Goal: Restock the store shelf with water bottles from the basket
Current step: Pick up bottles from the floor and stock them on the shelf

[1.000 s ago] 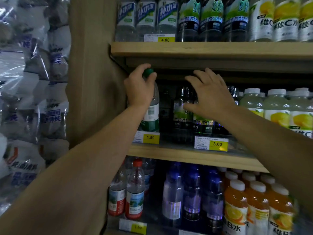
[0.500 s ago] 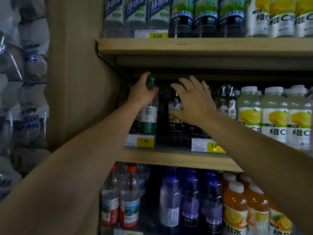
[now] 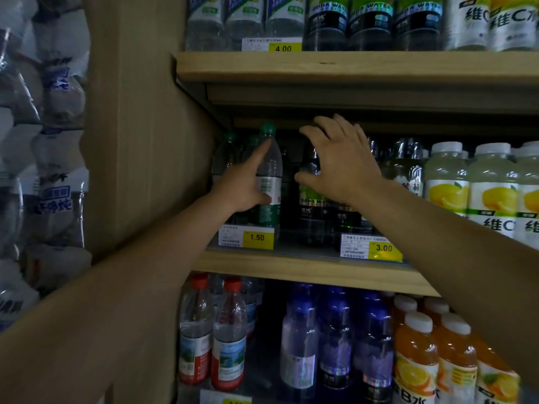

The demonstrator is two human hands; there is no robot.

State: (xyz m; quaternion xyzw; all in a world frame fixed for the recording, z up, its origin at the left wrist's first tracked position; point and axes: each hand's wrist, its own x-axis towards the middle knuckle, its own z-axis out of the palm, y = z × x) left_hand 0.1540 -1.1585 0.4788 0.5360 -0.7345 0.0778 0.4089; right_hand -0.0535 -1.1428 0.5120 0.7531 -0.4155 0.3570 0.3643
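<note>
A clear water bottle [image 3: 270, 167] with a green cap and green label stands upright at the left end of the middle wooden shelf [image 3: 306, 269], above a 1.50 price tag [image 3: 257, 237]. My left hand [image 3: 243, 189] holds its body, thumb across the label and index finger running up its side. More green-capped bottles [image 3: 229, 141] stand behind it, partly hidden. My right hand [image 3: 339, 163] is spread open over the dark soda water bottles [image 3: 313, 212] just to the right. The basket is out of view.
The shelf's wooden side panel [image 3: 140, 141] rises just left of the bottle; plastic-wrapped packs [image 3: 49, 147] hang further left. Lemon drinks [image 3: 493, 188] fill the shelf's right. Below stand red-capped waters [image 3: 229, 336], blue bottles [image 3: 335, 339] and orange drinks [image 3: 415, 360]. The upper shelf board [image 3: 350, 65] is close overhead.
My left hand has slid down from the bottle's green cap to its body, and the bottle now stands on the shelf. My right hand stays spread over the soda bottles.
</note>
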